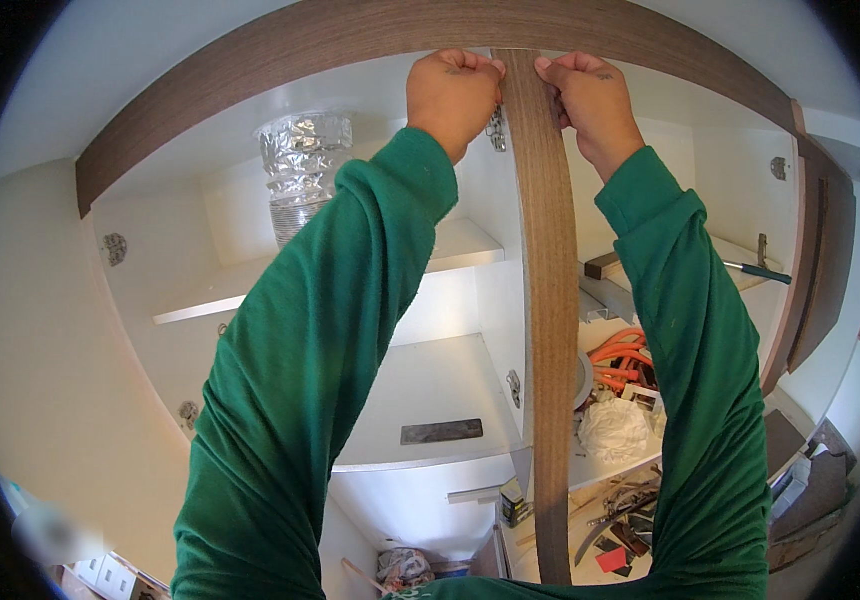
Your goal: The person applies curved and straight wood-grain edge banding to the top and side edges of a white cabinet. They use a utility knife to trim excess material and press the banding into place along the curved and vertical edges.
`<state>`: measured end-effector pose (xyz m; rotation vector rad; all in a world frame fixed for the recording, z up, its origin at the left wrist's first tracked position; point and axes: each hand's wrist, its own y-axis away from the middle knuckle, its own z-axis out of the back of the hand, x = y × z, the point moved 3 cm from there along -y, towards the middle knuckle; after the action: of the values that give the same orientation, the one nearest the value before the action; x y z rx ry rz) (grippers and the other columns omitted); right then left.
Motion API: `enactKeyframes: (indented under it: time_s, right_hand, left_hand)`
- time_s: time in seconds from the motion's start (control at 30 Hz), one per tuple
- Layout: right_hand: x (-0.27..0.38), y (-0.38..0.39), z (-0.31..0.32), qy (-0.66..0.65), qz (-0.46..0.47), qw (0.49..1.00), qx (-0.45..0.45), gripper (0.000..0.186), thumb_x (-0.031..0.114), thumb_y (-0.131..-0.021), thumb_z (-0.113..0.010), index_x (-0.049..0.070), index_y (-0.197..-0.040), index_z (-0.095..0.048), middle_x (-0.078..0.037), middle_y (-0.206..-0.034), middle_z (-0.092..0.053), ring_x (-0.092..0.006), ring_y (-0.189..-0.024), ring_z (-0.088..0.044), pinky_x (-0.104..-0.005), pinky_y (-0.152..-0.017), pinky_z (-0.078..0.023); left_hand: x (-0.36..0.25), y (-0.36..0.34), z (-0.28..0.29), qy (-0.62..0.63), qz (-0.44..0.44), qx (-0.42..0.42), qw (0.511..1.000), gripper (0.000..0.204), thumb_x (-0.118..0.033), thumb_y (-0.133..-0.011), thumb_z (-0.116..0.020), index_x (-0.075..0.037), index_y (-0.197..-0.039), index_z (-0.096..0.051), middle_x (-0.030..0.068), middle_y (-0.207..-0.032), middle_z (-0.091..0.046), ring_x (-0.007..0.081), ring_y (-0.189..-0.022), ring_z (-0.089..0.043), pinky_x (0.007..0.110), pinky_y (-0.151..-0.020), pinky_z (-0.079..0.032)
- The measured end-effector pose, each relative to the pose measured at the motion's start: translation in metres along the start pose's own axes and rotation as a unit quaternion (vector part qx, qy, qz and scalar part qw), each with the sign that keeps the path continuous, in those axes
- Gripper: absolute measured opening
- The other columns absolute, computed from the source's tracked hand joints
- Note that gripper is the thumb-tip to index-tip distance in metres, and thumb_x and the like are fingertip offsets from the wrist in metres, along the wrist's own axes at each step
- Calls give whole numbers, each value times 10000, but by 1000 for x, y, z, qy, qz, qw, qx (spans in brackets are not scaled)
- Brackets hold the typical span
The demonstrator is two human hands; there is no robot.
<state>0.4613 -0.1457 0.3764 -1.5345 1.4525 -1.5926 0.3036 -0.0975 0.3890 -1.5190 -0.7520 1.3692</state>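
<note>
A long brown wood-grain strip (547, 270) stands upright along the front of the cabinet's middle divider. Its top end meets a curved-looking horizontal strip (590, 22) of the same finish. My left hand (453, 98) is closed at the upright strip's upper left edge, thumb and fingers pinched on it. On the opposite edge my right hand (591, 105) pinches it too, fingertips partly hidden behind. Just under the left hand, a metal hinge (496, 130) is fixed to the divider. Both arms are raised in green sleeves.
A silver flexible duct (305, 160) hangs in the left compartment above a white shelf (465, 243). A dark flat plate (441, 431) lies lower down. At right are a hammer-like tool (758, 271), orange hose (622, 350), a crumpled white bag (615, 428) and scattered tools (635, 525).
</note>
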Motion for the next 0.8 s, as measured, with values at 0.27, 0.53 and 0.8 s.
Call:
enactKeyframes:
  time_s: [0.27, 0.53, 0.8]
  right_hand:
    - [-2, 0, 1, -13, 4, 1000, -2, 176, 160, -883, -712, 43, -795, -614, -21, -651, -556, -131, -516, -490, -304, -457, -385]
    - [-2, -1, 1, -4, 0, 1000, -5, 162, 154, -877, -711, 37, -797, -633, -19, -662, -562, -130, -533, -491, -307, -472, -391]
    - [-8, -7, 2, -10, 19, 1000, -15, 158, 145, -859, -729, 28, -793, -646, -21, -685, -579, -123, -577, -499, -300, -507, -391]
  left_hand:
    - [1, -1, -2, 7, 1, 0, 1000, 123, -93, -873, -694, 24, -852, -665, 60, -708, -644, 124, -619, -586, 248, -585, -481]
    - [1, -2, -2, 6, -6, 0, 1000, 144, -105, -875, -702, 30, -863, -656, 67, -707, -643, 126, -610, -585, 246, -582, -482]
    - [0, -1, -4, 10, -4, -19, 1000, 149, -93, -866, -713, 32, -844, -634, 72, -700, -641, 131, -600, -586, 249, -569, -484]
